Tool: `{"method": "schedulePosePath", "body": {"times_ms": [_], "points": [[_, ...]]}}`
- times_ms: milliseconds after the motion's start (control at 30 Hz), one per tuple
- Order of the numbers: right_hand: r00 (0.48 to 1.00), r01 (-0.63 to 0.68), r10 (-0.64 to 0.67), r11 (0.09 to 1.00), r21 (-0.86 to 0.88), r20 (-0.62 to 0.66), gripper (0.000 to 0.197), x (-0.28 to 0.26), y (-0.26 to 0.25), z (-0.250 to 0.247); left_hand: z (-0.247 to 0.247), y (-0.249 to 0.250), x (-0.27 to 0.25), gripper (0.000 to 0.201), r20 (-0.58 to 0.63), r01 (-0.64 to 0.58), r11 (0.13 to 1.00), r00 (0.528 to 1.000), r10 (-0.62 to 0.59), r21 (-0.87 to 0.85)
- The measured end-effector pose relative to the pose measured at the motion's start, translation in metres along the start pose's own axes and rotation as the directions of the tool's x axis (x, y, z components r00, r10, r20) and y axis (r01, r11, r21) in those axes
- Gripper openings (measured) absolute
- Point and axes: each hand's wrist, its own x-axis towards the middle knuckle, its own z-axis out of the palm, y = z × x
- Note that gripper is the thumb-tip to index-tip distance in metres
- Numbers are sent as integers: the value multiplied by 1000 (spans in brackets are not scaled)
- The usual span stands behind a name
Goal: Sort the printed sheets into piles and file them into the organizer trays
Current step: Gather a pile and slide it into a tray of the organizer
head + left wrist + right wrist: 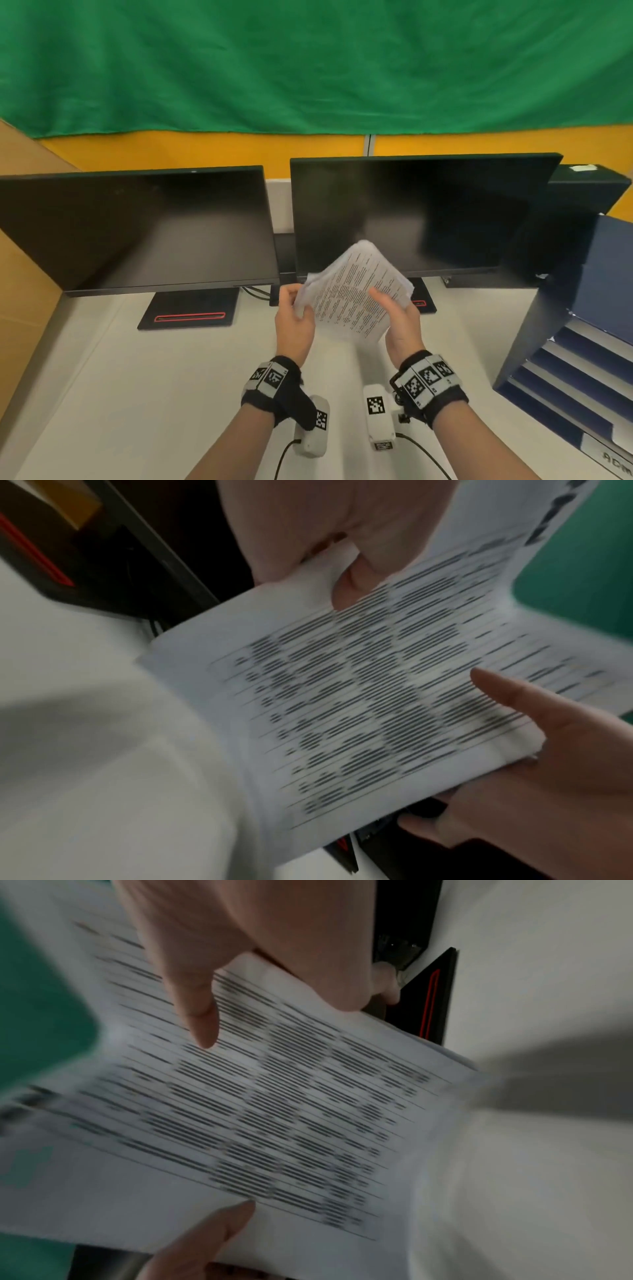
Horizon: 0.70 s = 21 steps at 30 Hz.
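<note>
Both wrists carry marker bands nearest the camera, above a white desk [120, 394]. Left hand [294, 320] grips the left edge of a stack of printed sheets [356, 291], thumb [356, 585] on top, fingers curled beneath. Sheets are held tilted in the air above the desk, in front of the right of two dark monitors [421, 219]. Right hand [400, 325] pinches the stack's right edge, thumb [198, 1010] on the top page. Blue organizer trays [575, 370] stand at far right, apart from the sheets.
</note>
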Motion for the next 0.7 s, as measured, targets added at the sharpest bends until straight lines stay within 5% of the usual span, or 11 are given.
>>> {"method": "schedulePosePath", "body": {"times_ms": [133, 433, 700], "points": [[997, 31, -38, 995, -91, -69, 9, 0, 2, 1, 3, -5, -4, 32, -64, 74, 995, 995, -78, -69], [996, -47, 30, 975, -219, -81, 17, 10, 5, -3, -3, -9, 16, 32, -145, 204, 949, 959, -243, -242], [989, -134, 113, 950, -282, -91, 24, -3, 19, -10, -3, -27, 6, 19, -51, 282, 957, 957, -286, -71]]}}
